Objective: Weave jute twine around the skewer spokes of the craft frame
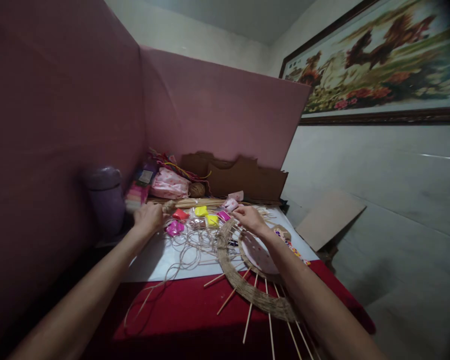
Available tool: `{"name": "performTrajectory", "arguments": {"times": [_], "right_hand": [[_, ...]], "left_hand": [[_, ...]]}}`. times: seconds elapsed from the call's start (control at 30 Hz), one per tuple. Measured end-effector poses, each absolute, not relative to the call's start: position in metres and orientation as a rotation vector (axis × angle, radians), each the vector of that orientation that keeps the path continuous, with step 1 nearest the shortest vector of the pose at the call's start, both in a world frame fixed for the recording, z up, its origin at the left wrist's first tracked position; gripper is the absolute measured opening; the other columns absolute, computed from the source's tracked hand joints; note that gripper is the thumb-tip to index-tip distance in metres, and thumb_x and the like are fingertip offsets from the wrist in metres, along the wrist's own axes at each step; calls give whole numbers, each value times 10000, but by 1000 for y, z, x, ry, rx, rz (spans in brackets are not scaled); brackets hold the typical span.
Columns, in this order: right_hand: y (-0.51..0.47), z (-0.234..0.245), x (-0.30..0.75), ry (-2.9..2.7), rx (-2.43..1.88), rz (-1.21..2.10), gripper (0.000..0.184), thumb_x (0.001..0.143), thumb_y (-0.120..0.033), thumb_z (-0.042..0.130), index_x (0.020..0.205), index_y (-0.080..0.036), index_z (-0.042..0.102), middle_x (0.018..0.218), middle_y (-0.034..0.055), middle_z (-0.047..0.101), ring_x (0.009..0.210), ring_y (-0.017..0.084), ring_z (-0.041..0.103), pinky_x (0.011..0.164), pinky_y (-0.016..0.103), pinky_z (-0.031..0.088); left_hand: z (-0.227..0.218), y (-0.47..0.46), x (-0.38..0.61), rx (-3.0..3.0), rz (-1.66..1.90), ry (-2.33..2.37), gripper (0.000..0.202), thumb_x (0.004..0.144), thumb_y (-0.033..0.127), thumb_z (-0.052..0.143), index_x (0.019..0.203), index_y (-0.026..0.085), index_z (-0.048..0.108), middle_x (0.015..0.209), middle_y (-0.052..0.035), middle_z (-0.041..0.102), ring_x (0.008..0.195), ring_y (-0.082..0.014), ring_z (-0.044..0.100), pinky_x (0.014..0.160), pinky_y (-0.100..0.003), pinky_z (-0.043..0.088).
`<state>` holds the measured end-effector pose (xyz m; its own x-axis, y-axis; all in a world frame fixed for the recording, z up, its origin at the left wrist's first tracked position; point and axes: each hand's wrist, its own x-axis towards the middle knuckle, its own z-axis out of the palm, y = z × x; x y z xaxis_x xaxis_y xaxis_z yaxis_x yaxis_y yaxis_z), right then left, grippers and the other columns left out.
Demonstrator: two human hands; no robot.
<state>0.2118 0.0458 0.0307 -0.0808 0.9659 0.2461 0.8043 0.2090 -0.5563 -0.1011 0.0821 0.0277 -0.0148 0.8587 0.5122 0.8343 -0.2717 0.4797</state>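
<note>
My left hand (149,217) is closed at the back left of the table, with a small bundle of twine (168,206) sticking out at its fingertips. My right hand (249,218) is held in a pinch above the far edge of a round woven piece; what lies between its fingers is too small to make out. This piece has thin wooden sticks (249,310) fanning outward, a wide ring of wound twine (229,260) and a pale spotted cloth centre (257,252), partly hidden by my right forearm. Loose twine (187,255) lies in tangled loops between my hands.
Small bright packets, among them a yellow one (201,211) and a magenta one (175,228), lie mid-table. Behind them are a bunch of sticks (195,202), a twine ball (197,190) and torn cardboard (243,180). A purple flask (107,200) stands left, by pink panels (217,105).
</note>
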Motion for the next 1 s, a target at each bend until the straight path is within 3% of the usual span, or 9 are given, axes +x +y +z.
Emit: {"name": "performTrajectory", "arguments": {"times": [0.17,0.3,0.37,0.47,0.63,0.77,0.83,0.9,1.0], "right_hand": [[38,32,223,-1810,-1732,217,312,810,-350,450,719,-164,684,605,32,623,604,158,585,511,220,336],[36,26,215,-1833,-1728,185,281,791,-355,483,712,-185,693,647,30,651,623,158,593,523,219,339],[34,24,213,-1845,-1724,175,282,794,-360,482,721,-191,696,672,31,660,634,158,594,525,220,338],[28,23,216,-1860,-1722,157,302,809,-371,466,739,-188,696,683,33,660,640,156,589,532,221,335],[16,27,238,-1898,-1743,127,355,823,-415,442,718,-179,686,657,33,645,618,152,560,544,230,336],[16,28,256,-1939,-1806,121,309,825,-367,447,782,-174,684,751,46,663,678,155,565,577,235,342],[16,27,260,-1998,-1845,158,255,789,-356,506,790,-175,685,780,45,669,701,156,568,584,231,343],[15,25,259,-2068,-1885,208,244,740,-386,568,756,-169,680,760,43,667,685,157,565,571,229,339],[10,21,254,-2117,-1973,262,361,662,-498,618,761,-154,662,754,58,660,658,175,559,547,241,333]], "left_hand": [[27,70,-66,2397,1119,1555,180,721,370,580,653,221,654,784,-113,641,935,-288,528,799,-353,375],[21,56,-22,2522,928,1210,313,611,357,702,911,269,689,918,-59,673,943,-246,534,815,-325,379],[17,52,-8,2533,910,1151,293,565,244,729,855,271,701,846,-47,682,921,-245,543,830,-336,364],[21,55,-13,2484,995,1207,98,645,167,623,624,239,686,671,-41,668,811,-230,570,788,-336,374],[58,66,-88,2210,1413,1528,136,655,161,533,648,226,652,625,-21,640,614,-210,566,561,-285,374],[80,62,-132,1910,1773,1810,121,637,115,532,662,204,610,532,-2,513,673,-246,564,620,-298,381],[80,54,-125,2009,1694,1756,179,560,94,613,715,184,622,598,-10,542,749,-275,574,706,-330,409],[74,42,-101,2141,1625,1676,396,502,39,627,873,174,635,797,-44,609,905,-311,559,839,-370,397],[58,18,-49,2456,1555,1515,498,630,62,564,1116,170,559,1151,-98,557,1129,-298,446,986,-407,312]]}}
